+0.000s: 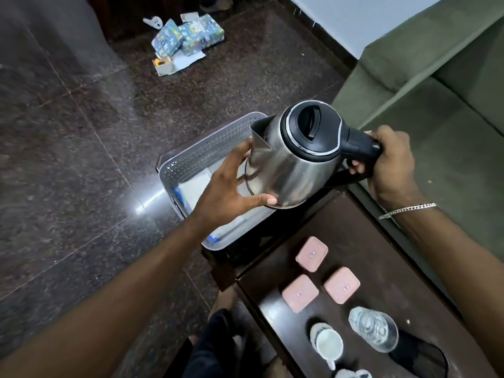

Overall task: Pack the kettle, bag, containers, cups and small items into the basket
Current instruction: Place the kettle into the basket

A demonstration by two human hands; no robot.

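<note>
A steel kettle [283, 165] with a black lid hangs tilted above the grey perforated basket [196, 156], which stands on the floor beside the table. My right hand [390, 165] grips its black handle. My left hand [229, 192] cups the kettle's body and base from the left, just under the spout. White and blue flat items lie in the basket's bottom. On the dark table [368, 241] stand three pink square containers [311, 253], a white cup [328, 343] and a clear glass [373, 332]. A black kettle base [420, 356] sits at the table's near right.
A green sofa [436, 91] borders the table on the right. Blue patterned boxes and papers [185, 39] lie on the dark stone floor at the back. My leg [218, 345] shows at the table's near left corner.
</note>
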